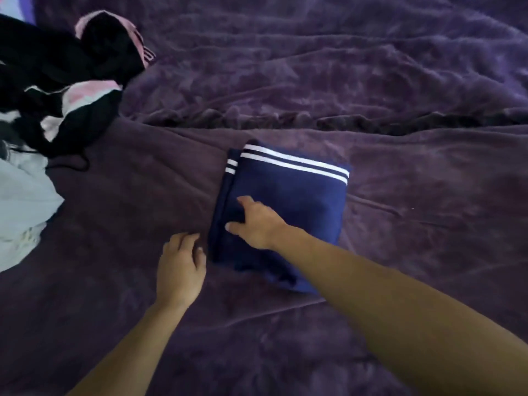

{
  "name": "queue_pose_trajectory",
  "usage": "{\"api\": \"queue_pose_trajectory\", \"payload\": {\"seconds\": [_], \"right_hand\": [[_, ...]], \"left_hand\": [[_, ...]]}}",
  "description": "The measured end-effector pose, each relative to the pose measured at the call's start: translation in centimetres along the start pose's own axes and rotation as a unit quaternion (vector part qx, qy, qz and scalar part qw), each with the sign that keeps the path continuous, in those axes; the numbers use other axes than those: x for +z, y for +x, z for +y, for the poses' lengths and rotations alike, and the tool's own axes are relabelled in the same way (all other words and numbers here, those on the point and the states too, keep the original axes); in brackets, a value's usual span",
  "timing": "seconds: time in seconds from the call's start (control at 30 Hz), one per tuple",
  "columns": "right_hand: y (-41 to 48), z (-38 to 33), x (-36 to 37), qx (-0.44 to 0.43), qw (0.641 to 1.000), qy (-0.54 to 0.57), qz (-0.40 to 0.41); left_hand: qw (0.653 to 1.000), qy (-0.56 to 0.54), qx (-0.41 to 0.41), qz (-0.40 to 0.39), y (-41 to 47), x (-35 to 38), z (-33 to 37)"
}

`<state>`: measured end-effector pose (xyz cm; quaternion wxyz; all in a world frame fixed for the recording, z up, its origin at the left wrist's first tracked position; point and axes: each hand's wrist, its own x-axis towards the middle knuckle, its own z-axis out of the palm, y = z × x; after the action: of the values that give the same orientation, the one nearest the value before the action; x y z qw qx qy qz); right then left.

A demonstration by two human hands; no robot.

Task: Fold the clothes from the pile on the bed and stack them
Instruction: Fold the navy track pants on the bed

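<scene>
One folded navy garment point(288, 201) lies on the purple blanket point(414, 224), right hand point(257, 225) gripping its left fold, left hand point(180, 267) loosely spread just beside it, one clothes pile point(57, 81) at far left.

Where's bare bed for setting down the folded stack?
Free: purple blanket right of the folded navy garment, this side of the blanket ridge; also the wide stretch beyond that ridge. Crowded: far left, the clothes pile and grey garment; left hand sits at the navy garment's left edge.
</scene>
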<state>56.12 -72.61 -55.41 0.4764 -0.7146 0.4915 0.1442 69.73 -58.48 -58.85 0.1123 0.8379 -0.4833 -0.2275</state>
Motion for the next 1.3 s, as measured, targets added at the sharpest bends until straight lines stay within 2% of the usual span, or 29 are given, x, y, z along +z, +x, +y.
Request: {"api": "queue_pose_trajectory", "payload": {"seconds": [0.03, 0.07, 0.1, 0.17, 0.23, 0.3, 0.37, 0.43, 0.53, 0.6, 0.67, 0.73, 0.83, 0.93, 1.03, 1.1, 1.2, 1.3], "right_hand": [[0.4, 0.3, 0.8, -0.002, 1.0, -0.008, -0.005], [0.3, 1.0, 1.1, -0.017, 0.999, -0.027, 0.038], [0.0, 1.9, 1.2, -0.044, 0.99, -0.058, 0.121], [-0.8, 4.2, 0.4, -0.107, 0.944, -0.137, 0.281], [-1.0, 6.7, -0.9, -0.126, 0.904, -0.207, 0.352], [-0.1, 9.2, -2.4, -0.079, 0.902, -0.27, 0.329], [1.6, 11.5, -3.5, -0.001, 0.914, -0.296, 0.278], [3.3, 13.3, -3.7, 0.043, 0.927, -0.295, 0.226], [5.3, 14.4, -4.6, 0.027, 0.947, -0.267, 0.175], [5.7, 14.6, -6.6, 0.011, 0.952, -0.229, 0.205], [5.6, 14.9, -9.0, 0.05, 0.961, -0.164, 0.215], [5.1, 14.7, -10.3, 0.102, 0.973, -0.137, 0.152], [3.6, 13.5, -10.7, 0.106, 0.977, -0.168, 0.077], [-0.2, 12.5, -10.9, 0.125, 0.98, -0.149, 0.043], [-5.5, 12.7, -9.6, 0.133, 0.974, -0.171, 0.071], [-9.2, 12.8, -8.1, 0.118, 0.969, -0.19, 0.107], [-15.6, 13.1, -6.6, 0.08, 0.951, -0.246, 0.17], [-22.8, 14.5, -5.9, 0.028, 0.912, -0.327, 0.245]], "left_hand": [[1.0, -0.01, -0.009, 0.003, 0.3, 0.1, -0.5], [1.0, -0.016, -0.009, 0.008, 0.7, 0.2, -0.7], [1.0, -0.015, 0.001, 0.017, 1.1, 0.2, -0.5], [0.998, 0.01, 0.054, 0.04, 2.5, 0.6, 0.8], [0.987, 0.036, 0.149, 0.057, 4.1, 1.2, 3.1], [0.963, 0.07, 0.253, 0.057, 6.4, 1.9, 5.5], [0.945, 0.115, 0.302, 0.047, 9.9, 2.8, 7.8], [0.955, 0.143, 0.26, 0.0, 14.2, 3.5, 9.2], [0.972, 0.129, 0.156, -0.12, 18.9, 3.8, 9.6], [0.974, 0.096, 0.158, -0.127, 19.8, 3.3, 9.8], [0.977, 0.058, 0.175, -0.111, 19.6, 2.4, 10.6], [0.977, 0.013, 0.163, -0.139, 19.3, 1.5, 11.4], [0.967, -0.088, 0.087, -0.224, 18.8, -0.4, 13.1], [0.953, -0.066, 0.077, -0.286, 17.0, -2.8, 14.6], [0.943, 0.0, 0.107, -0.314, 13.4, -5.3, 15.7], [0.935, 0.098, 0.146, -0.308, 10.2, -6.8, 17.1], [0.914, 0.235, 0.227, -0.242, 4.3, -7.8, 19.7], [0.888, 0.278, 0.33, -0.159, -2.1, -8.0, 22.7]]}}
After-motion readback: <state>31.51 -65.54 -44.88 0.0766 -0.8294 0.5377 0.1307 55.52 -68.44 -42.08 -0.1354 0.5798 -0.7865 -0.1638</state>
